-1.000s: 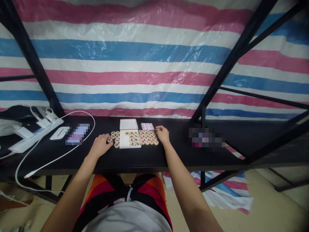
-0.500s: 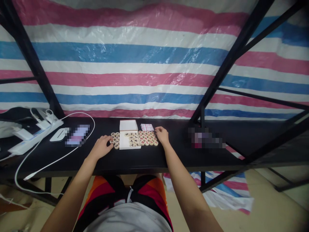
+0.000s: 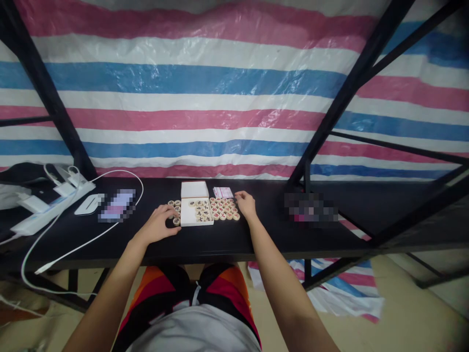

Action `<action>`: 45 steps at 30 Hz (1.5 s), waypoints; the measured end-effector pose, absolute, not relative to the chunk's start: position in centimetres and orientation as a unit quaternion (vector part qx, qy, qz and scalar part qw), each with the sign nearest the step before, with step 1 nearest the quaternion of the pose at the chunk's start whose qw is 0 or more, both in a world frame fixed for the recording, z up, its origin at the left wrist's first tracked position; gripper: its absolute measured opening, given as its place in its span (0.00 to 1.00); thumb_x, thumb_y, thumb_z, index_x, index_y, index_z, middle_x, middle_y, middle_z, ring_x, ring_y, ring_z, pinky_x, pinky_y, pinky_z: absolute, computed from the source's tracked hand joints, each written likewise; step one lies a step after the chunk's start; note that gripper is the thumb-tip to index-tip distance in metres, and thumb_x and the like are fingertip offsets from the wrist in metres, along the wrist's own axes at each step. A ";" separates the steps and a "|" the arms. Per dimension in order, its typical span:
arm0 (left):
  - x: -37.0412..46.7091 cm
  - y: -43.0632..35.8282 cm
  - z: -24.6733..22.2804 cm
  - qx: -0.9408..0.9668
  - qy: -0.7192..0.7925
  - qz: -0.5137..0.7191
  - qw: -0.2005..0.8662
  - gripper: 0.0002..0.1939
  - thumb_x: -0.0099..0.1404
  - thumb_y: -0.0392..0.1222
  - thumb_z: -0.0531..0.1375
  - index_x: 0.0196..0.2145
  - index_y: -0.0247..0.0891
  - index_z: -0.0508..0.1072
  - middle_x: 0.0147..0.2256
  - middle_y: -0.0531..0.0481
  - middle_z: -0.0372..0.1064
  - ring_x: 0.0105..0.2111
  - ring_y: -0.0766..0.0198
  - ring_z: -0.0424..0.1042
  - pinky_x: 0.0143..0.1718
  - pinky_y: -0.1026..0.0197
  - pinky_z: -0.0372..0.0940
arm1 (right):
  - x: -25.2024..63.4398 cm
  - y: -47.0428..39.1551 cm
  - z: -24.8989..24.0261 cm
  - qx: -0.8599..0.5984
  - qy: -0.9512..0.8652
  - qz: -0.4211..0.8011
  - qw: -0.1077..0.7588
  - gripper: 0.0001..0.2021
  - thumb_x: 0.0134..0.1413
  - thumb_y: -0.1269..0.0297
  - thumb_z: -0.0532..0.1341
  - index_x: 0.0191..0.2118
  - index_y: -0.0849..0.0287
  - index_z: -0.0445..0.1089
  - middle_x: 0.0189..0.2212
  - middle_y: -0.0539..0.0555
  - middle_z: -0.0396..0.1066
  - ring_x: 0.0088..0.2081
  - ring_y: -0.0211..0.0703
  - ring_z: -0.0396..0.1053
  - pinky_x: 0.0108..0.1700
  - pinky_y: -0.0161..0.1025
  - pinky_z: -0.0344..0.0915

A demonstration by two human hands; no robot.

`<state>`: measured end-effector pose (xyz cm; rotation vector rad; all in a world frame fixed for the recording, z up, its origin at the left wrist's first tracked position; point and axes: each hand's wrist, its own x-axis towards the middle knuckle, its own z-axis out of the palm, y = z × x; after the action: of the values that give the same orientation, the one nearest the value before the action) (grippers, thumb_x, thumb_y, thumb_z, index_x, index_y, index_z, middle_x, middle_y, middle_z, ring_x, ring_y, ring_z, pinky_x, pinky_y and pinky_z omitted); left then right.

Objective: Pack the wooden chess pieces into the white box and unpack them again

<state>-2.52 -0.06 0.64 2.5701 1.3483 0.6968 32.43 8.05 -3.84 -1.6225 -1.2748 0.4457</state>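
Black-lettered Chinese chess pieces (image 3: 177,203) stand in a small group left of a white box (image 3: 188,215). My left hand (image 3: 159,222) spreads over this group, thumb and fingers apart, the thumb near the box's front left corner. Its fingers cover some of the pieces. Inside the box, more black-lettered pieces (image 3: 202,211) fill mainly the right side, and its lid (image 3: 194,189) is folded back. Red-lettered pieces (image 3: 223,210) lie in rows to the box's right. Beside their right end rests my right hand (image 3: 246,204), fingers loosely bent, with no piece visible in it.
Pink-and-white cards (image 3: 223,192) lie behind the red pieces. A blurred-out phone (image 3: 117,205), a white cable (image 3: 75,252) and a power strip (image 3: 44,213) occupy the left of the black table (image 3: 220,247). Black metal posts (image 3: 330,112) rise before a striped sheet. A blurred object (image 3: 311,206) sits right.
My left hand has moved slightly right and spread, its thumb now reaching toward the box's front corner and its fingers over the black-lettered pieces. My right hand stays almost still.
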 end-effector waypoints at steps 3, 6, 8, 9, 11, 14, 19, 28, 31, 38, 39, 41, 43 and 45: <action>-2.6 0.2 0.4 0.857 0.456 0.225 0.083 0.15 0.52 0.50 0.62 0.37 0.43 0.72 0.46 0.48 0.64 0.48 0.54 0.60 0.51 0.53 0.56 | 32.4 8.0 -3.8 -0.670 -0.523 0.182 0.493 0.12 0.45 0.63 0.53 0.34 0.56 0.72 0.31 0.51 0.74 0.32 0.40 0.70 0.39 0.36 0.63; -2.7 0.3 0.3 0.855 0.461 0.222 0.081 0.14 0.53 0.49 0.61 0.37 0.43 0.73 0.45 0.48 0.64 0.47 0.54 0.60 0.51 0.52 0.56 | 32.4 8.0 -3.8 -0.669 -0.524 0.184 0.494 0.12 0.45 0.63 0.53 0.34 0.56 0.72 0.31 0.51 0.74 0.32 0.40 0.70 0.39 0.36 0.64; -2.7 0.3 0.2 0.854 0.463 0.224 0.079 0.13 0.53 0.49 0.60 0.37 0.43 0.73 0.45 0.48 0.64 0.48 0.54 0.60 0.51 0.52 0.56 | 32.4 8.0 -3.8 -0.668 -0.525 0.186 0.494 0.12 0.45 0.63 0.53 0.34 0.56 0.71 0.31 0.51 0.74 0.32 0.40 0.70 0.39 0.36 0.64; -2.7 0.3 0.2 0.854 0.463 0.226 0.078 0.13 0.54 0.49 0.60 0.37 0.43 0.73 0.46 0.48 0.64 0.48 0.54 0.60 0.51 0.52 0.56 | 32.4 8.0 -3.8 -0.670 -0.524 0.186 0.492 0.12 0.45 0.63 0.53 0.34 0.56 0.71 0.31 0.51 0.74 0.31 0.40 0.70 0.39 0.36 0.64; -2.7 0.3 0.2 0.852 0.464 0.230 0.075 0.14 0.54 0.50 0.60 0.38 0.43 0.73 0.46 0.48 0.64 0.48 0.54 0.60 0.51 0.51 0.56 | 32.4 8.0 -3.8 -0.673 -0.522 0.187 0.489 0.12 0.45 0.63 0.53 0.34 0.56 0.71 0.31 0.51 0.74 0.31 0.40 0.70 0.39 0.36 0.63; -2.8 0.4 0.1 0.851 0.467 0.231 0.067 0.18 0.56 0.52 0.59 0.42 0.43 0.73 0.47 0.47 0.64 0.48 0.54 0.60 0.52 0.51 0.56 | 32.4 8.0 -3.7 -0.674 -0.525 0.185 0.487 0.12 0.45 0.63 0.53 0.34 0.56 0.72 0.31 0.51 0.74 0.32 0.40 0.70 0.39 0.36 0.63; -2.8 0.5 -0.1 0.848 0.477 0.225 0.052 0.18 0.58 0.53 0.57 0.43 0.43 0.73 0.47 0.46 0.64 0.48 0.54 0.61 0.52 0.51 0.56 | 32.3 7.9 -3.6 -0.674 -0.525 0.187 0.485 0.12 0.45 0.63 0.53 0.35 0.56 0.72 0.31 0.51 0.74 0.32 0.40 0.70 0.40 0.37 0.63; -2.1 0.1 0.6 0.849 0.471 0.237 0.030 0.16 0.61 0.50 0.55 0.43 0.42 0.73 0.46 0.46 0.65 0.47 0.55 0.62 0.49 0.53 0.57 | 32.4 8.1 -3.9 -0.671 -0.527 0.180 0.489 0.12 0.45 0.63 0.53 0.34 0.57 0.72 0.31 0.52 0.74 0.33 0.41 0.70 0.40 0.36 0.63; -1.3 -0.1 1.2 0.856 0.451 0.251 0.012 0.15 0.62 0.49 0.54 0.42 0.41 0.72 0.45 0.47 0.67 0.47 0.55 0.62 0.48 0.53 0.57 | 32.4 8.1 -3.9 -0.670 -0.525 0.185 0.492 0.13 0.45 0.62 0.53 0.35 0.57 0.71 0.31 0.52 0.74 0.33 0.41 0.70 0.39 0.36 0.63; 1.4 2.2 2.9 0.877 0.443 0.186 0.000 0.16 0.64 0.45 0.51 0.45 0.41 0.71 0.44 0.47 0.70 0.44 0.56 0.65 0.45 0.55 0.57 | 32.3 7.9 -3.6 -0.672 -0.527 0.181 0.487 0.12 0.45 0.63 0.53 0.34 0.56 0.71 0.30 0.51 0.74 0.33 0.42 0.70 0.39 0.36 0.63; 1.9 2.8 3.2 0.877 0.450 0.168 -0.010 0.16 0.64 0.44 0.50 0.45 0.41 0.72 0.43 0.47 0.71 0.44 0.56 0.66 0.44 0.56 0.57 | 32.3 7.9 -3.6 -0.672 -0.528 0.181 0.487 0.12 0.45 0.63 0.53 0.34 0.56 0.71 0.30 0.51 0.74 0.33 0.42 0.70 0.39 0.36 0.63; 2.9 4.2 3.7 0.883 0.452 0.117 -0.032 0.15 0.64 0.42 0.50 0.44 0.42 0.73 0.42 0.46 0.71 0.43 0.55 0.66 0.42 0.57 0.58 | 32.3 8.0 -3.6 -0.671 -0.529 0.183 0.487 0.12 0.45 0.63 0.53 0.33 0.56 0.71 0.30 0.51 0.74 0.33 0.41 0.70 0.40 0.37 0.63; 3.7 5.4 3.9 0.892 0.445 0.063 -0.051 0.15 0.63 0.41 0.51 0.43 0.42 0.74 0.41 0.45 0.72 0.43 0.55 0.67 0.41 0.58 0.58 | 32.3 8.0 -3.7 -0.669 -0.528 0.184 0.490 0.12 0.45 0.63 0.53 0.33 0.56 0.71 0.31 0.51 0.74 0.33 0.41 0.70 0.40 0.36 0.63; 4.3 6.2 3.8 0.895 0.440 0.030 -0.061 0.14 0.62 0.40 0.52 0.41 0.42 0.74 0.41 0.44 0.72 0.43 0.55 0.67 0.40 0.58 0.58 | 32.3 8.1 -3.7 -0.669 -0.526 0.183 0.492 0.12 0.45 0.64 0.53 0.33 0.57 0.71 0.31 0.51 0.74 0.33 0.41 0.70 0.40 0.36 0.63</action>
<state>4.30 6.16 3.84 2.9274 1.4403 0.0972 32.33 8.10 -3.71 -1.6239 -1.2753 0.4438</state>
